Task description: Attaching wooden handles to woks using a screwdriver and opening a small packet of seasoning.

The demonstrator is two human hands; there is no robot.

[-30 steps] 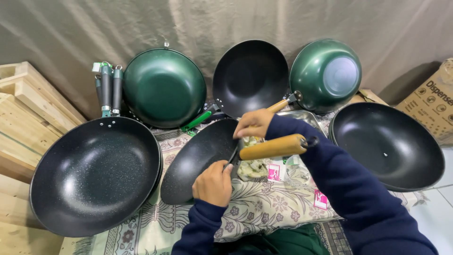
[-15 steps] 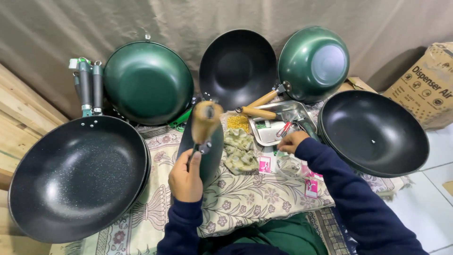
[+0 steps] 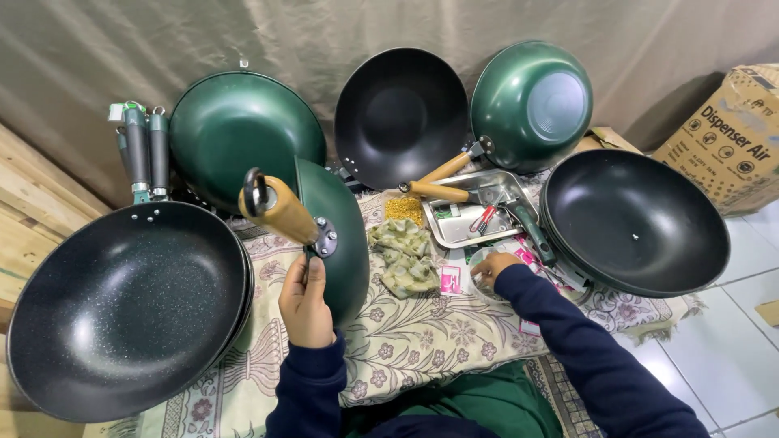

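Upright on its edge, a green wok [image 3: 341, 235] stands on the patterned cloth [image 3: 422, 341] with its green outer side toward the camera and its wooden handle [image 3: 280, 207] pointing up and to the left, a metal ring at the handle's end. The left hand [image 3: 307, 304] grips the wok at its near rim just below the handle bracket, fingers curled tight around the edge, the dark blue sleeve running back toward the body. The right hand [image 3: 491, 269] reaches forward and to the right, its fingers closed down over a small round thing on the cloth; what that thing is cannot be made out.

Between the two hands lies a crumpled pale green rag [image 3: 406, 255], and just beyond the right hand sits a metal tray [image 3: 454, 227] holding small tools, with a loose wooden handle [image 3: 438, 192] lying across its far corner. A large black speckled pan [image 3: 122, 308] lies flat to the left, almost touching the held wok. Against the backdrop lean a green pan [image 3: 243, 130], a black wok [image 3: 402, 113] and a green wok showing its underside [image 3: 531, 101]. Another black wok [image 3: 637, 223] rests to the right, close beside the right forearm. A cardboard box [image 3: 730, 138] stands at the far right, and two grey handles [image 3: 144, 150] stand at the far left.
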